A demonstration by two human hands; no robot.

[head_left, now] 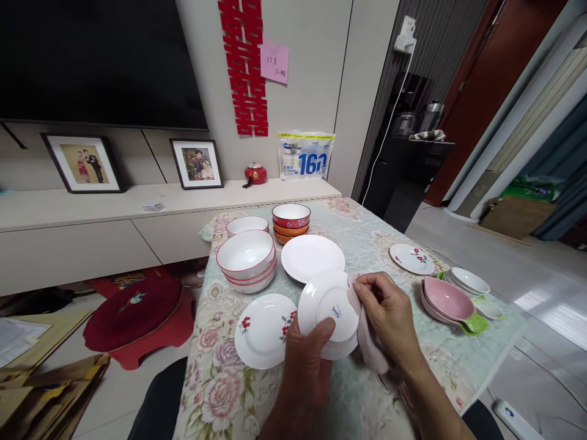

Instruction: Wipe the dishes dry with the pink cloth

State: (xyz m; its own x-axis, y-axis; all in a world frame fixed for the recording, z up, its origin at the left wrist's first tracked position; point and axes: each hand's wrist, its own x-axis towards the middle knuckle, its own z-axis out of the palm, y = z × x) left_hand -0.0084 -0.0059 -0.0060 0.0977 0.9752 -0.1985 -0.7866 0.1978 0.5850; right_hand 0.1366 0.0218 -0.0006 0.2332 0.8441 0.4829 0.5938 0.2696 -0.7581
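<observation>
My left hand (308, 351) grips a small white plate (320, 299), its thumb across the underside, which faces me and bears a blue mark. A pale pink cloth (372, 345) is pinched in my right hand (389, 311) and touches the plate's right rim. A second white rim shows just below the held plate; whether it is a separate plate I cannot tell. To the left lies a white plate with red flowers (263, 342), partly covered by my left hand. Behind the held plate sits a stack of larger white plates (312, 256).
White red-rimmed bowls (247, 260) stand at the table's left, beside stacked red and orange bowls (291, 221). To the right are a flowered plate (410, 258), pink leaf-shaped dishes (447, 299) and small white bowls (470, 280). A red stool (137, 321) stands left of the flowered tablecloth (217, 391).
</observation>
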